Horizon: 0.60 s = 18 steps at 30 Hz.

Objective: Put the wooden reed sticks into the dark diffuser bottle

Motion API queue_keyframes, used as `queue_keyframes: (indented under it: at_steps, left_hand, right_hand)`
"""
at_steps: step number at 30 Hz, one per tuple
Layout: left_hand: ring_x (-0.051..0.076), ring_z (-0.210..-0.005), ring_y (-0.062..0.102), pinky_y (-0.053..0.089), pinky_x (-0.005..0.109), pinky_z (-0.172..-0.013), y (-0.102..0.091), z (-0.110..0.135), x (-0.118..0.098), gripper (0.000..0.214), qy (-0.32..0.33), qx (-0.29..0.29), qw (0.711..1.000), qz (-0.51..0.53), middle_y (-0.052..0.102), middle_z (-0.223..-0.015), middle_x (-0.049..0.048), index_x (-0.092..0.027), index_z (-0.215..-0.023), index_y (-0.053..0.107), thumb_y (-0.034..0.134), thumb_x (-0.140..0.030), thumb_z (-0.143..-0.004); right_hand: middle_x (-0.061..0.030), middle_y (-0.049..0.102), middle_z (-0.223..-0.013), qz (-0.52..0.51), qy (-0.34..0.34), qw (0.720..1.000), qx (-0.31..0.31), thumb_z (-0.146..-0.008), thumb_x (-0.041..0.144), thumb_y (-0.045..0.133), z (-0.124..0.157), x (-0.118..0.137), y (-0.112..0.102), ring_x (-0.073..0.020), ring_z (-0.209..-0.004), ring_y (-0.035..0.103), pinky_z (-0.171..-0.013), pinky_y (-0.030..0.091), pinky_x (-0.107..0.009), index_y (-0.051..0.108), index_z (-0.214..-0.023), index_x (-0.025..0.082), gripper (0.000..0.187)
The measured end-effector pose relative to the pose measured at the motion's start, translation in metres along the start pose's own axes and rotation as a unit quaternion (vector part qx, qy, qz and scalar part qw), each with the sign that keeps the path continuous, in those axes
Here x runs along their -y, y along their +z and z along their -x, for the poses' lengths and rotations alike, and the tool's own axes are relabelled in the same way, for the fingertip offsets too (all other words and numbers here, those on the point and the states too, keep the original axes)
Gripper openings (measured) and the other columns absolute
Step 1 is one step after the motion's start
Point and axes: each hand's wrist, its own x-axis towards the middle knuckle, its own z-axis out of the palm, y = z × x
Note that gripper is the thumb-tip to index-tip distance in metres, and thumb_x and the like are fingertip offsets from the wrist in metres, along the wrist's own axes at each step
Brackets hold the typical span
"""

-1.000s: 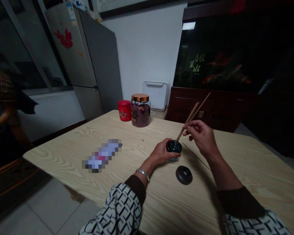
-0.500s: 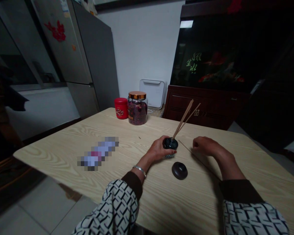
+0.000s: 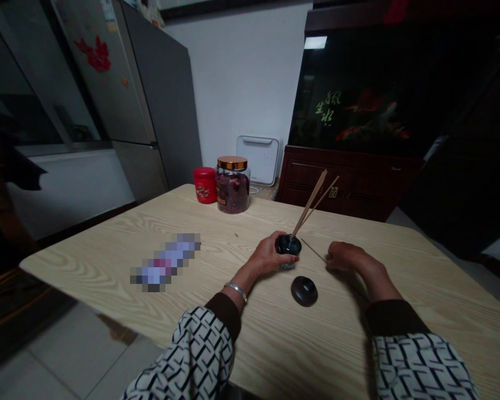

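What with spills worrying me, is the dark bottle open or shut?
Open: the dark bottle has thin sticks standing out of its mouth.

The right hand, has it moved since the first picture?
Yes. Against the dark lid, the right hand has moved down and to the right, from the sticks in the bottle to the loose stick on the table.

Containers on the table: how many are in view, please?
3: a red canister and a copper-lidded glass jar side by side at the back, and a dark bottle in the left hand. The pixelated item cannot be identified.
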Motion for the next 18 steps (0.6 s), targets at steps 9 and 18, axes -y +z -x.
queue_keyframes:
  at_steps: [9, 18]
  left_hand:
    - [0.023, -0.098, 0.063, 0.051, 0.039, -0.09, 0.001, -0.001, 0.006, 0.072, 0.007, -0.01, 1.0, -0.002, 0.067, -0.106, 0.0091, -0.016, -0.123, 0.059, 0.088, -0.035, -0.06]
    - [0.023, -0.098, 0.063, 0.051, 0.038, -0.09, 0.0, 0.001, 0.0, 0.073, -0.004, -0.012, 1.0, -0.014, 0.068, -0.105, 0.0084, -0.016, -0.123, 0.059, 0.088, -0.036, -0.06]
  right_hand:
    - [-0.0006, 0.061, -0.064, -0.534, -0.142, 0.771, -0.316, -0.074, 0.036, 0.068, 0.023, 0.004, -0.046, -0.0113, -0.053, 0.054, -0.046, 0.039, -0.022, 0.066, -0.076, 0.017, 0.02]
    - [-0.0005, 0.063, -0.069, -0.639, -0.141, 0.615, -0.441, -0.074, 0.033, 0.072, 0.03, 0.05, -0.048, -0.0108, -0.054, 0.057, -0.043, 0.039, -0.021, 0.065, -0.081, 0.018, 0.018]
